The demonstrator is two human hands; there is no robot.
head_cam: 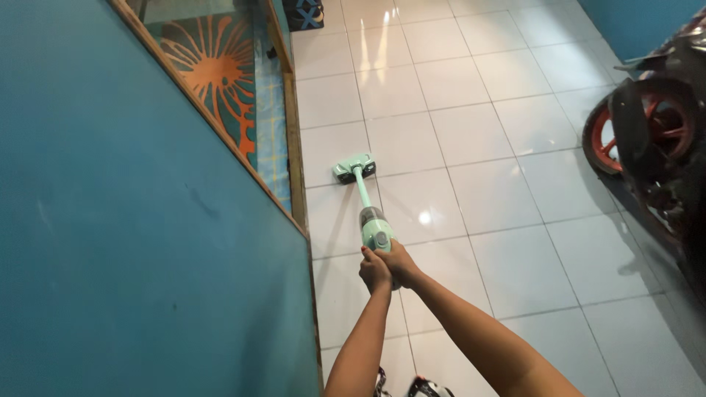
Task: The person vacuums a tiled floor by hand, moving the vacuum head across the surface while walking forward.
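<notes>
A mint-green stick vacuum cleaner (373,224) stretches out in front of me over the white tiled floor (478,140). Its flat floor head (354,168) rests on the tiles close to the wooden door frame. My left hand (374,270) and my right hand (401,262) are both wrapped around the handle at the near end, side by side and touching. Both arms reach forward from the bottom of the view.
A teal wall (132,242) fills the left side, with a wooden-framed glass panel (220,81) bearing an orange pattern. A motorcycle with a red-rimmed wheel (647,140) stands at the right. A dark object (304,13) lies at the top. My shoes (412,386) show at the bottom edge.
</notes>
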